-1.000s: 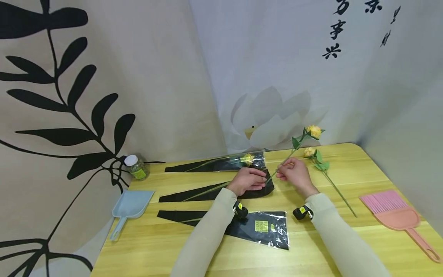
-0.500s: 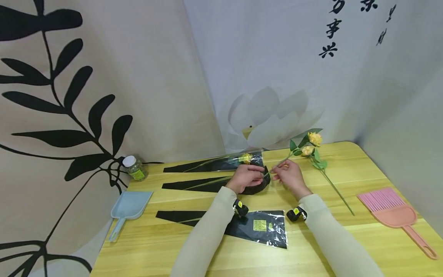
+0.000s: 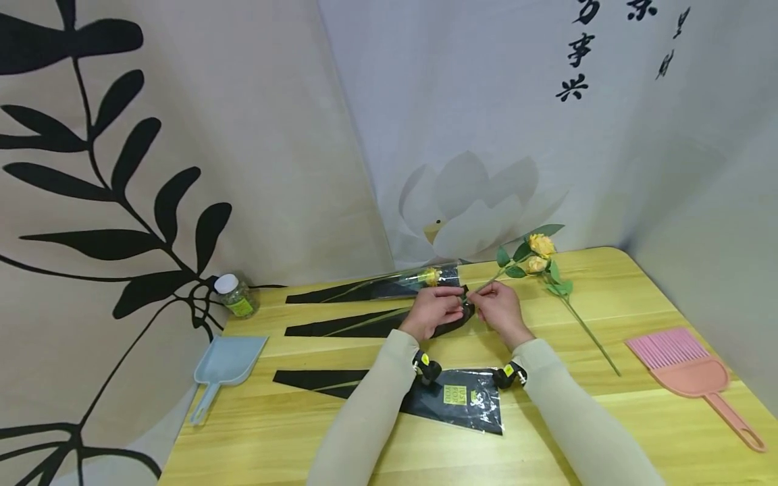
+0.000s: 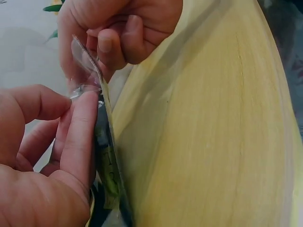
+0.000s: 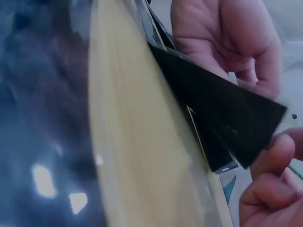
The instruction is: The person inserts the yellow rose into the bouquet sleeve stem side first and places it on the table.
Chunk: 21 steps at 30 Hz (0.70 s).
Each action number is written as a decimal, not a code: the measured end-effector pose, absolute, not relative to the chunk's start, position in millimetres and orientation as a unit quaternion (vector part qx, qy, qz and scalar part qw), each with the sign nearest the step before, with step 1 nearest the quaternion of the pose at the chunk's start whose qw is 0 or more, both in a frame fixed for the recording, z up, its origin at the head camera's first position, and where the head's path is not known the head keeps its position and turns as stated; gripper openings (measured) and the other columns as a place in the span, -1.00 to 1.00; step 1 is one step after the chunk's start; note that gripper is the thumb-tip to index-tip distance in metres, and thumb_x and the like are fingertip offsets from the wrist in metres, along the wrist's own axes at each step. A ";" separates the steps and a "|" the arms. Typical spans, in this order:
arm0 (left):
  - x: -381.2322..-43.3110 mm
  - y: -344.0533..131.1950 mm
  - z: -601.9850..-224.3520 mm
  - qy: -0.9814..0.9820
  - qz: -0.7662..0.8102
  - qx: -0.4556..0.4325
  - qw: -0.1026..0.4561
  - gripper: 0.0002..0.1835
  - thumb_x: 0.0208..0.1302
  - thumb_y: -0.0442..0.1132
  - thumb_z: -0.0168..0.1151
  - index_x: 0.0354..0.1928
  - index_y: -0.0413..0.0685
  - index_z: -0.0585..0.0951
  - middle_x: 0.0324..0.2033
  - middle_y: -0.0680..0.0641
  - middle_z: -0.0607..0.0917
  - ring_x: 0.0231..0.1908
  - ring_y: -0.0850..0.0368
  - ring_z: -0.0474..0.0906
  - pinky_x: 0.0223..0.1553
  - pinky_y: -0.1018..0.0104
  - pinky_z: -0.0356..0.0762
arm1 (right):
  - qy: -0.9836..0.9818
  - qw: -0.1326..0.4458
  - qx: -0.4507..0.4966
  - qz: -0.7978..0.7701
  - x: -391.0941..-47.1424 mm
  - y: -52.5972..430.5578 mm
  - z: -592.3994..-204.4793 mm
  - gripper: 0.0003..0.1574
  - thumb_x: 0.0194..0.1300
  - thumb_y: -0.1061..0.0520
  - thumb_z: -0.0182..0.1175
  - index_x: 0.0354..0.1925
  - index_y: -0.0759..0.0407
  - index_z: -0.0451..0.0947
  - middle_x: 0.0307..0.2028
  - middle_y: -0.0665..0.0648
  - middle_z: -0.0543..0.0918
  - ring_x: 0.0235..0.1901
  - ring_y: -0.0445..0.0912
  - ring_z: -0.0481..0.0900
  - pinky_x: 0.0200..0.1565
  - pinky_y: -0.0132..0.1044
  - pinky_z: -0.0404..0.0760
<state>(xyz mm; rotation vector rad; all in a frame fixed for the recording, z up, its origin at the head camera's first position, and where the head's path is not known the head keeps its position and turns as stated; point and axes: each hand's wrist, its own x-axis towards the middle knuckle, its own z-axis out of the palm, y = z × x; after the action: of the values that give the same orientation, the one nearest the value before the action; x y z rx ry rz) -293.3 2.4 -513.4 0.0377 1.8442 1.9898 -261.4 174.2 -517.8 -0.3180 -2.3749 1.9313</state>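
Yellow in colour, a flower [image 3: 541, 245] is pinched by its stem in the right hand [image 3: 498, 310], at the mouth of a black sleeve [image 3: 377, 329], which is gripped by the left hand [image 3: 434, 312]. Beside, another flower [image 3: 562, 288] is laid on the worktop [image 3: 243, 439].

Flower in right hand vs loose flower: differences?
The held flower is pinched by the right hand; the loose flower lies on the table. The held flower's stem slants leftward in the head view, the loose flower's rightward. The held bloom looks larger than the loose one. Both have yellow blooms, green leaves.
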 end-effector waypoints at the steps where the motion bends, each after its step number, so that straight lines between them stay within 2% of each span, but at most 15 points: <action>1: -293.4 2.2 -513.1 0.661 0.720 0.014 0.211 -0.68 0.42 -0.41 0.25 0.14 -0.13 0.78 -0.30 -0.06 0.74 -0.33 0.18 0.72 -0.09 0.26 0.83 | -0.772 0.030 -0.104 0.626 -261.3 172.8 -517.7 -0.75 0.41 0.10 0.36 -0.13 0.26 0.58 -0.61 -0.03 0.63 -0.69 -0.18 0.49 -0.63 -0.36 0.40; 6: -293.0 0.9 -511.5 0.657 0.725 0.010 0.208 -0.68 0.41 -0.42 0.24 0.13 -0.17 0.77 -0.30 -0.05 0.75 -0.31 0.18 0.70 -0.08 0.26 0.83 | -0.765 0.026 -0.097 0.637 -259.8 168.4 -518.0 -0.64 0.42 0.08 0.37 -0.02 0.28 0.51 -0.54 -0.06 0.73 -0.70 -0.21 0.47 -0.64 -0.36 0.39; 11: -293.0 -0.4 -512.8 0.660 0.722 0.007 0.207 -0.70 0.43 -0.40 0.25 0.13 -0.16 0.78 -0.34 -0.05 0.72 -0.29 0.17 0.70 -0.07 0.24 0.83 | -0.754 0.033 -0.094 0.650 -258.4 168.0 -519.2 -0.70 0.54 0.09 0.24 0.02 0.24 0.40 -0.32 0.15 0.86 -0.71 -0.23 0.47 -0.65 -0.39 0.40; 14: -293.4 -2.1 -513.4 0.662 0.721 0.009 0.206 -0.71 0.44 -0.39 0.26 0.12 -0.14 0.78 -0.33 -0.06 0.72 -0.28 0.17 0.70 -0.06 0.23 0.83 | -0.756 0.042 -0.103 0.645 -257.9 167.9 -518.1 -0.73 0.62 0.02 0.13 -0.01 0.23 0.44 -0.25 0.19 0.86 -0.71 -0.20 0.50 -0.64 -0.39 0.43; 18: -294.2 -4.3 -513.0 0.665 0.718 0.012 0.207 -0.71 0.45 -0.37 0.26 0.13 -0.11 0.78 -0.28 -0.09 0.73 -0.28 0.17 0.70 -0.07 0.25 0.83 | -0.759 0.058 -0.117 0.637 -256.9 167.5 -514.1 -0.56 0.66 -0.05 0.05 0.06 0.31 0.59 -0.18 0.20 0.84 -0.66 -0.18 0.55 -0.61 -0.40 0.45; 21: -295.0 -5.4 -511.7 0.667 0.716 0.013 0.207 -0.71 0.45 -0.37 0.26 0.13 -0.09 0.79 -0.26 -0.11 0.73 -0.27 0.16 0.71 -0.07 0.27 0.83 | -0.757 0.068 -0.120 0.639 -256.6 167.8 -511.0 -0.48 0.67 -0.07 0.02 0.17 0.33 0.63 -0.11 0.28 0.81 -0.63 -0.19 0.59 -0.59 -0.42 0.48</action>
<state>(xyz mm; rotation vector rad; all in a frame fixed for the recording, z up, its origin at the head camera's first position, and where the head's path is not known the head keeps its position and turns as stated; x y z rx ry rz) -295.0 -5.4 -511.7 0.0367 1.8577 1.9929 -256.6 167.8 -511.0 -0.3616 -2.2802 1.9245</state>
